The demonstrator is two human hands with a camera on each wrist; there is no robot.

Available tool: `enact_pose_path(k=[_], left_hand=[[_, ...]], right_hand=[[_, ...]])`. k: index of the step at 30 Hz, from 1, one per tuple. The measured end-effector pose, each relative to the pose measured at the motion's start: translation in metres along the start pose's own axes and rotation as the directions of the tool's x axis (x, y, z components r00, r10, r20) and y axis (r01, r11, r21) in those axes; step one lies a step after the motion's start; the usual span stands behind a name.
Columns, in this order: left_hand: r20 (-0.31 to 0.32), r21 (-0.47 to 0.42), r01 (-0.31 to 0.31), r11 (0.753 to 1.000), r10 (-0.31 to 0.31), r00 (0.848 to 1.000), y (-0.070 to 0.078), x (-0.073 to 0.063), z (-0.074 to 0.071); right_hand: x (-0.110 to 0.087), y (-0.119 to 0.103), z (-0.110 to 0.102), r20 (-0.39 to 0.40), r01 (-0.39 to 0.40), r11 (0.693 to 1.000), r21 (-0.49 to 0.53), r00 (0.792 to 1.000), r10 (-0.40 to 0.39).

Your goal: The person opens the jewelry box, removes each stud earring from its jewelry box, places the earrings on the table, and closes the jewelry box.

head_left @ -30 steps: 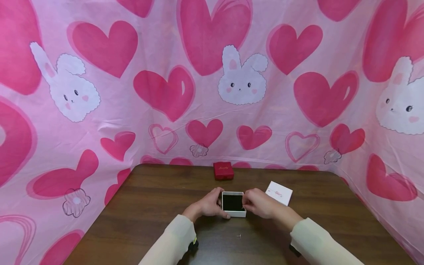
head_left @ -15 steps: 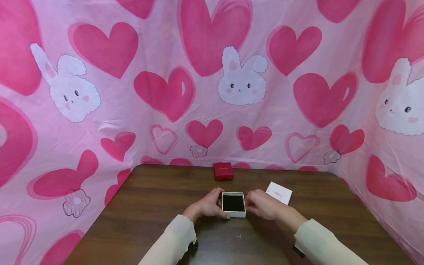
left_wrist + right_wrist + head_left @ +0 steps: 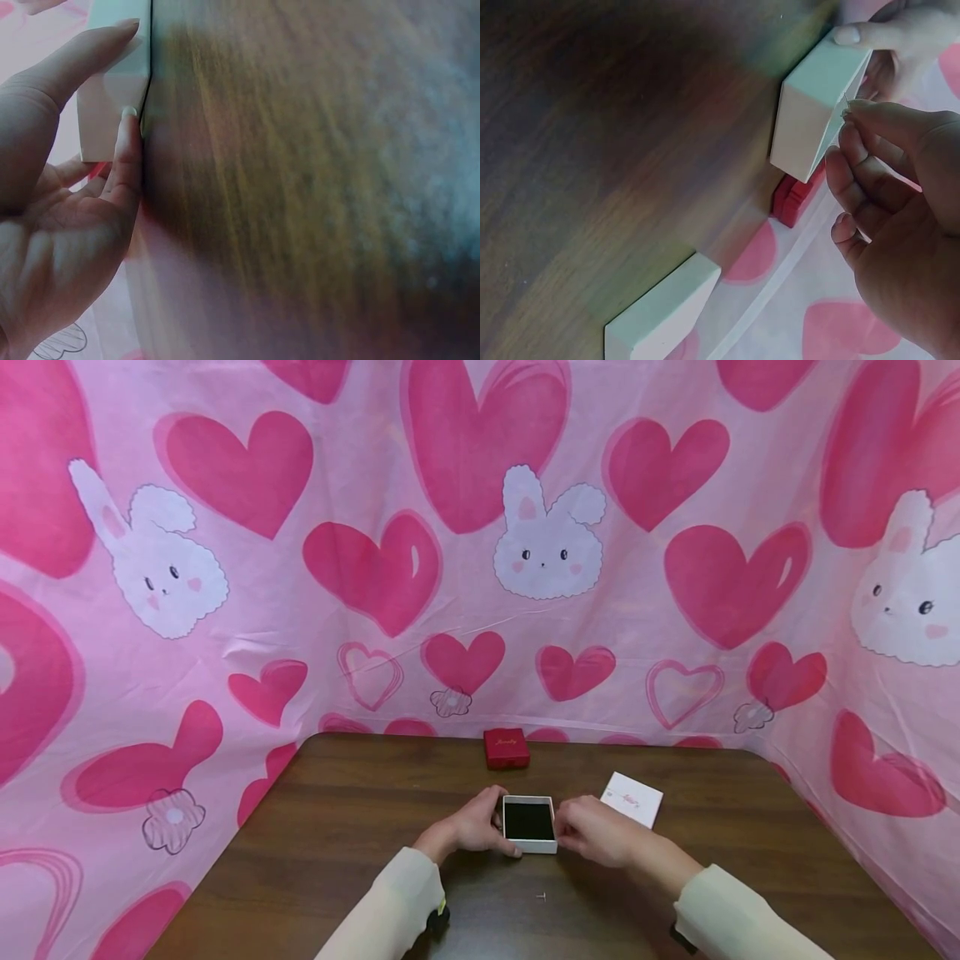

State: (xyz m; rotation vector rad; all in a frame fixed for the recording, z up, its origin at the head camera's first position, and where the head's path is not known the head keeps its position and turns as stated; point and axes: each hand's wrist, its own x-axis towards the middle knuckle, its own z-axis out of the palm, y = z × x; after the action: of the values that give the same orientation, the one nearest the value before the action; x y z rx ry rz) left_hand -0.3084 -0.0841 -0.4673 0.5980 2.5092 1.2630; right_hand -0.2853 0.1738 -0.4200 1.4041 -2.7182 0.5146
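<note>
A white open-topped box (image 3: 531, 846) with a black foam insert (image 3: 528, 821) stands on the table. My left hand (image 3: 471, 823) grips its left side, thumb at the near corner; in the left wrist view the thumb and fingers spread along the box wall (image 3: 105, 131). At the right rim, my right hand (image 3: 597, 833) pinches a tiny thin metal piece, which looks like a stud earring (image 3: 846, 114), between thumb and index finger. The head view hides that piece behind the fingers. Nearer me lies another small pin-shaped stud earring (image 3: 542, 896) on the tabletop.
Just beyond my right hand lies a white lid (image 3: 633, 798) with pink lettering. Farther back sits a closed red box (image 3: 507, 749) with gold script. The brown wooden table (image 3: 360, 793) is enclosed by a pink curtain (image 3: 465, 610) printed with hearts and rabbits.
My right hand has drawn back rightward from over the box's right rim to just beside it, uncovering the black insert. My left hand and the box have stayed put.
</note>
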Motion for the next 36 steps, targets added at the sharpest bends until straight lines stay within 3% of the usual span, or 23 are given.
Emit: enact_pose_path(k=[7,20,36], left_hand=[[-0.008,-0.002,0.003,1.000,-0.003,1.000,0.000,0.000,0.001],[-0.018,-0.009,-0.021,1.000,0.021,1.000,0.002,0.000,0.001],[-0.015,-0.006,-0.022,1.000,0.022,1.000,-0.001,0.000,0.001]], right_hand=[[-0.003,-0.008,0.003,0.038,-0.028,0.999,-0.041,0.999,0.029],[-0.005,-0.016,0.013,0.060,0.036,0.999,-0.023,0.998,-0.034],[-0.006,-0.022,0.022,0.094,0.036,0.999,-0.041,0.995,-0.032]])
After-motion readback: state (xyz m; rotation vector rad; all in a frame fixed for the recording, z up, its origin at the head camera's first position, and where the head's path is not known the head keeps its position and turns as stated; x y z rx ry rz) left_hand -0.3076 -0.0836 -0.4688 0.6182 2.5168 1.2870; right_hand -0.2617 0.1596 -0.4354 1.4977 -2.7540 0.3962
